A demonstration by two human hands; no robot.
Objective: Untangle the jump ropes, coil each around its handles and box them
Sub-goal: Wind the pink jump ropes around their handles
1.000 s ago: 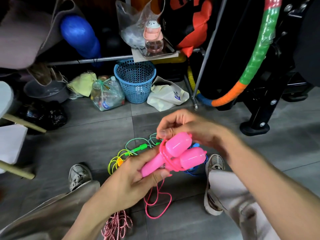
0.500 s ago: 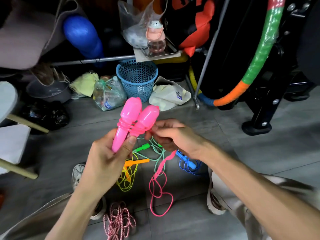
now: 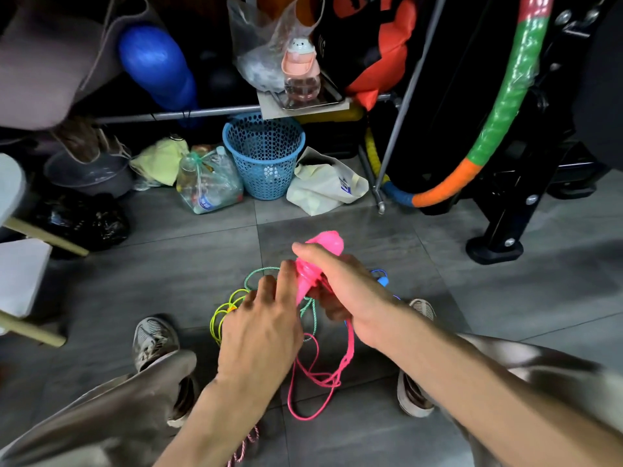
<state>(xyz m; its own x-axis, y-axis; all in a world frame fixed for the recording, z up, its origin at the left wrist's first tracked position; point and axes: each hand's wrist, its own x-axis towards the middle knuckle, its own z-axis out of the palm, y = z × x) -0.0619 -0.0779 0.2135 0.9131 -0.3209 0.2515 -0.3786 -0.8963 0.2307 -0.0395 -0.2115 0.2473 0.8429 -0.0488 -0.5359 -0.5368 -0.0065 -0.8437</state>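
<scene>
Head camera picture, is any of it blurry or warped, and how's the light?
Head view: the right forearm and trouser leg at lower right are smeared by motion, while the pink handles and the hands stay fairly sharp; wide-angle bending curves the metal rail and frame edges; light is soft and even on the grey floor tiles, the shelf behind falls dark.

A cluttered home storage corner is being shown: a hula hoop [image 3: 502,106], blue basket [image 3: 264,156] and bags are being kept on the grey tiled floor [image 3: 168,264].

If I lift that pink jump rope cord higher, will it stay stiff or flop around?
Probably floppy: the thin pink jump rope cord hangs in slack loops below the right hand. It looks light, and may snag the green cord beside it.
</scene>
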